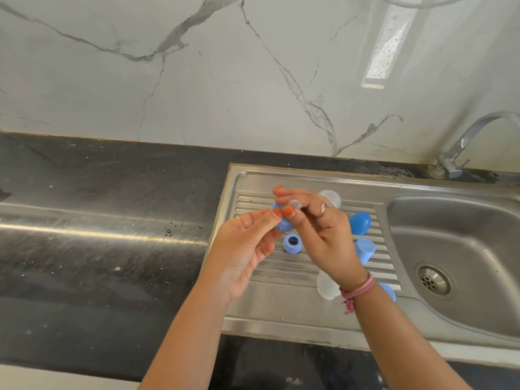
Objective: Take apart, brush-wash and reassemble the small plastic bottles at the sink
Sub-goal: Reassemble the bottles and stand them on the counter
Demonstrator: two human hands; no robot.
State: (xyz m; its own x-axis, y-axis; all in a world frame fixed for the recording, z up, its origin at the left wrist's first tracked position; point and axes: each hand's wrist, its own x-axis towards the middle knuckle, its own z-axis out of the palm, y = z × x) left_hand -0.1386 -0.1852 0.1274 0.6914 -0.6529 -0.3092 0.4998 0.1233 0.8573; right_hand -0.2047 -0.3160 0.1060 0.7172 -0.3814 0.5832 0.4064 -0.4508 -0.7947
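My left hand (244, 246) and my right hand (318, 223) meet above the ribbed steel drainboard (281, 280). My right hand pinches a small clear plastic piece (295, 204) between thumb and fingers. My left fingertips touch a light blue part (281, 225) held just below it. Which hand bears the blue part I cannot tell. On the drainboard lie a blue ring cap (292, 243), a dark blue cap (360, 222), a light blue cap (365, 250), a clear bottle body (332, 197), another clear body (326, 285) under my right wrist, and a blue piece (389, 291).
The sink basin (455, 240) with its drain (433, 280) lies to the right. A metal tap (464, 144) stands at the back right. Black stone counter (98, 220) with water drops stretches to the left. A marble wall rises behind.
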